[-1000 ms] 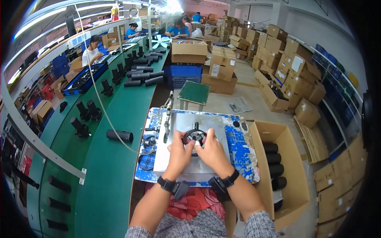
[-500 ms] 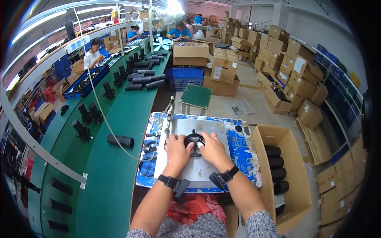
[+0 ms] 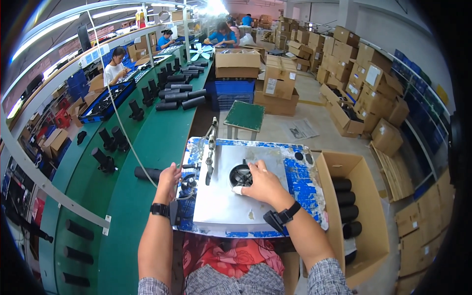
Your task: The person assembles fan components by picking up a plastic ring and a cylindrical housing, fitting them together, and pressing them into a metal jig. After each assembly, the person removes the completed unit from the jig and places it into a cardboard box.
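Note:
My right hand [image 3: 265, 183] grips the side of a black round part [image 3: 241, 176], its thumb at the near edge and its fingers at the right rim. The part is ring-shaped with spokes inside and a short stub at its far side. It rests on a metal plate [image 3: 221, 206]. White wrapping covers the right thumb tip. My left hand [image 3: 169, 181] is off the plate, its fingers loosely bent beside the right end of a black tube [image 3: 146, 173] lying on the green bench. I see no grasp on the tube.
A metal lever clamp [image 3: 210, 152] stands at the plate's left side. On my right, an open carton [image 3: 366, 216] holds several black tubes. The green bench [image 3: 132, 226] at left carries more tubes and upright parts. A green stool [image 3: 244, 116] stands ahead. Other people sit farther along the bench.
My left hand has let go of the round part and moved left to the tube on the bench. The right hand stays on the part, its thumb now at the near rim.

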Tool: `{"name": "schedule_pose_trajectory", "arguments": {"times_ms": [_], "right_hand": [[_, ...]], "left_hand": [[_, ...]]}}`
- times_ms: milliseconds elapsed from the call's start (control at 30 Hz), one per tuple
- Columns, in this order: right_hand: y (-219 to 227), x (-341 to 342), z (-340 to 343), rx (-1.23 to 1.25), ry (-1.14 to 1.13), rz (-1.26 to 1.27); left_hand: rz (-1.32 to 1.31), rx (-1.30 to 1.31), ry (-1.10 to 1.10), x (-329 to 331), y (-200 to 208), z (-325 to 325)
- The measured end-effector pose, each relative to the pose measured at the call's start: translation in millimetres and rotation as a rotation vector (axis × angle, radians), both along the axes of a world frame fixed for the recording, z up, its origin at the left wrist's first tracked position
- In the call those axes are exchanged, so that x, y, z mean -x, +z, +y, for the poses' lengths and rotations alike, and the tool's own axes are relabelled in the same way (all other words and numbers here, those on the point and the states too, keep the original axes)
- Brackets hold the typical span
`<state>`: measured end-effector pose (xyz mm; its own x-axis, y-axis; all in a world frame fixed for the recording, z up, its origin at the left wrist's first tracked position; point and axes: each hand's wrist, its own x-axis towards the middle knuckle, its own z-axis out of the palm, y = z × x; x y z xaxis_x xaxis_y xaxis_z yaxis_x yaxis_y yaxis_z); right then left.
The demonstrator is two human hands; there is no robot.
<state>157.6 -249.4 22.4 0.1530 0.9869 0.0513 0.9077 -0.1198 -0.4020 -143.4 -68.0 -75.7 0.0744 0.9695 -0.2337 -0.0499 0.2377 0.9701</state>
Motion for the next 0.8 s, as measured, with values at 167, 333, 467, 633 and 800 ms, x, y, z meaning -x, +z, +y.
{"name": "schedule_pose_trajectory", "arguments": {"times_ms": [167,333,467,633,800], "right_hand": [[1,4,2,-0.036,0.073,0.054],[-3,-5,-1,-0.021,0.029,0.061],[3,-1,-1,-0.015,0.042,0.07],[-14,-24,9,-0.005,0.055,0.104],[-4,-33,32,0.029,0.132,0.026]], "left_hand": [[-0.234,0.41,-0.18,20,-21,46],[-0.194,0.395,-0.206,-15,21,37],[-0.077,0.43,-0.171,-9,48,17],[0.302,-0.868,0.073,-34,88,-91],[0.56,-1.268,-0.505,-94,91,-143]]}}
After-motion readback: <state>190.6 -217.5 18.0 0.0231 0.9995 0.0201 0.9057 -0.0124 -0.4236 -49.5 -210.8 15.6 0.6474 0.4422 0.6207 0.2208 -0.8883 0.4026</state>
